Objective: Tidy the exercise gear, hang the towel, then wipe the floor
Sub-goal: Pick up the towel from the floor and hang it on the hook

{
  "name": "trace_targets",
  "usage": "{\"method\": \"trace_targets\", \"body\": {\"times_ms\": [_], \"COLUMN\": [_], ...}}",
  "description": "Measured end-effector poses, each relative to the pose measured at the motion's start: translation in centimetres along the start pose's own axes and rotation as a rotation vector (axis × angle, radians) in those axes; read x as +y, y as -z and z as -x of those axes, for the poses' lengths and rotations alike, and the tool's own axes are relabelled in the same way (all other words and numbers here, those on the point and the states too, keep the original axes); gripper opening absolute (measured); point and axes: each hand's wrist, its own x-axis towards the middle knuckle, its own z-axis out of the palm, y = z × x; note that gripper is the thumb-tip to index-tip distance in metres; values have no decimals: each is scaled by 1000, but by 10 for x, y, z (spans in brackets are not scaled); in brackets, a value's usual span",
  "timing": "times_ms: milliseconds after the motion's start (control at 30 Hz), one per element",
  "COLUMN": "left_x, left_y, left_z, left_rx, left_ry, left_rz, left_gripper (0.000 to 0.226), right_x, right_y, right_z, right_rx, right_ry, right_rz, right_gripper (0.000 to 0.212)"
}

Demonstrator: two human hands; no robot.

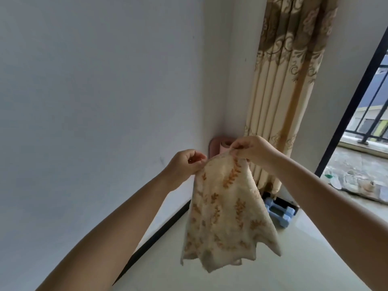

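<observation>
A cream towel (225,213) with brown leaf prints hangs in the air in front of me, its lower edge loose above the floor. My left hand (184,164) pinches its top left edge. My right hand (251,149) pinches the top right corner, slightly higher. Behind the towel, in the room's corner, stands a rolled pink mat (219,147), mostly hidden by my hands. Light blue dumbbells (280,212) lie on the floor at the foot of the curtain, partly covered by the towel.
A white wall (94,101) fills the left side, with a dark skirting board (161,229) along the pale tiled floor (273,265). A beige patterned curtain (285,85) hangs at the right. Beyond it a dark door frame (352,101) leads to a balcony with railings.
</observation>
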Motion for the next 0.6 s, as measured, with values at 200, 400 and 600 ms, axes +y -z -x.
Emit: {"method": "trace_targets", "body": {"times_ms": [200, 400, 600], "left_x": [-17, -49, -110], "left_y": [-30, -41, -55], "left_z": [-87, -179, -266], "left_rx": [158, 231, 382], "left_ry": [18, 38, 6], "left_rz": [174, 207, -158], "left_gripper": [18, 17, 19], "right_x": [36, 56, 65], "right_y": [23, 24, 12], "right_z": [-97, -199, -305], "right_rx": [-42, -74, -117], "right_ry": [11, 53, 80], "right_rz": [-88, -80, 15], "right_gripper": [12, 9, 11]}}
